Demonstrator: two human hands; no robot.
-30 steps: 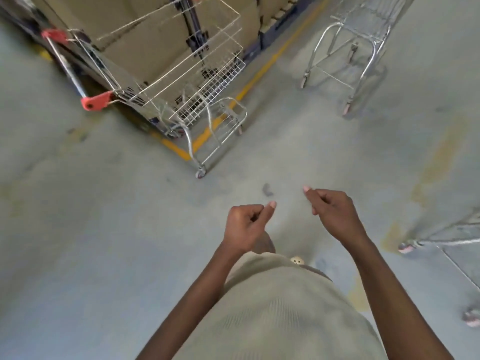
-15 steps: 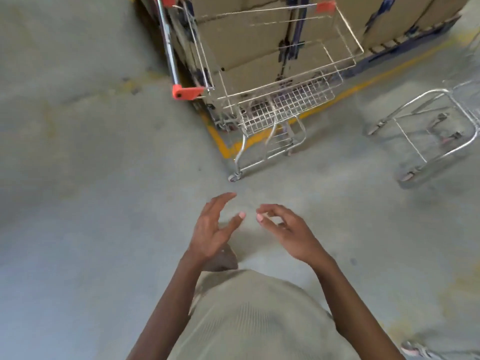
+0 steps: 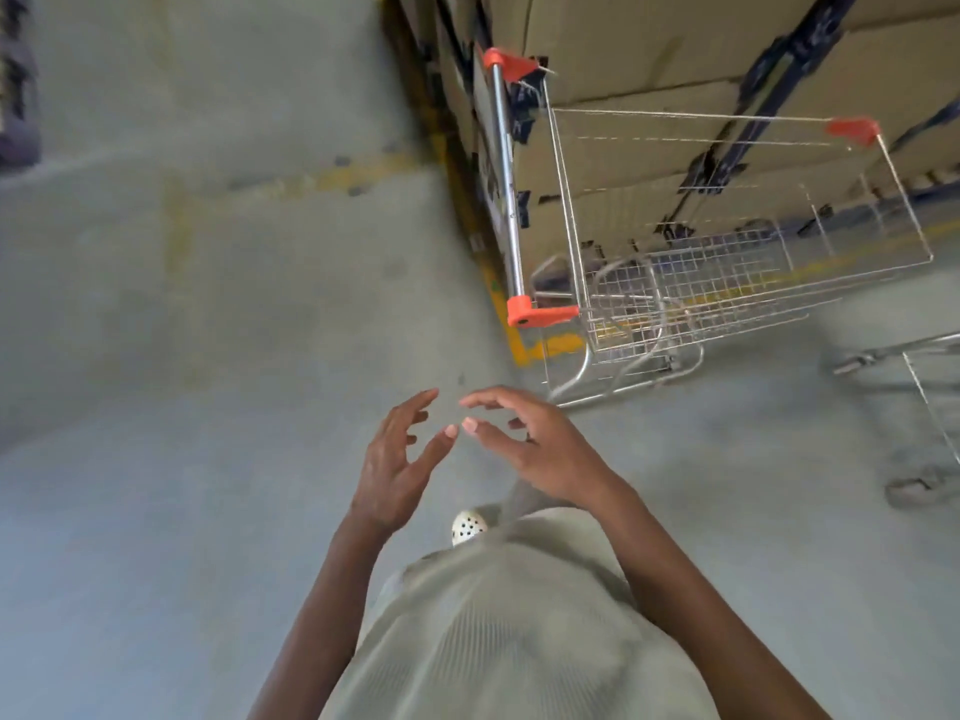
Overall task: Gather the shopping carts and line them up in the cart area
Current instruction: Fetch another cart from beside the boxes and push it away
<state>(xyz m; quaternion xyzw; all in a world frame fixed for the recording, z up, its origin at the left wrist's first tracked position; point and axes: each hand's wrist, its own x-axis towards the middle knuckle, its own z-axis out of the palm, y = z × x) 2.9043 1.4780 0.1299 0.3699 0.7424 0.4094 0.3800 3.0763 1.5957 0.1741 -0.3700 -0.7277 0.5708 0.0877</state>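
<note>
Both hands, left hand point(image 3: 395, 459) and right hand point(image 3: 540, 449), hang open and empty, short of the wire shopping cart point(image 3: 727, 262) parked against stacked cartons point(image 3: 649, 44). We judge it rigid, light, free-rolling; grip the steel push bar point(image 3: 506, 179) between its orange end caps.

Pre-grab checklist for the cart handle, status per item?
1. Left hand free: ok, open and empty.
2. Right hand free: ok, open and empty.
3. Handle in view, nothing on it: ok.
4. Hands on handle: not ok, both short of it.
5. Cart clear of the boxes: cannot tell, it stands right beside them.
6. Second cart out of the way: cannot tell, cut off at the right edge.
</note>
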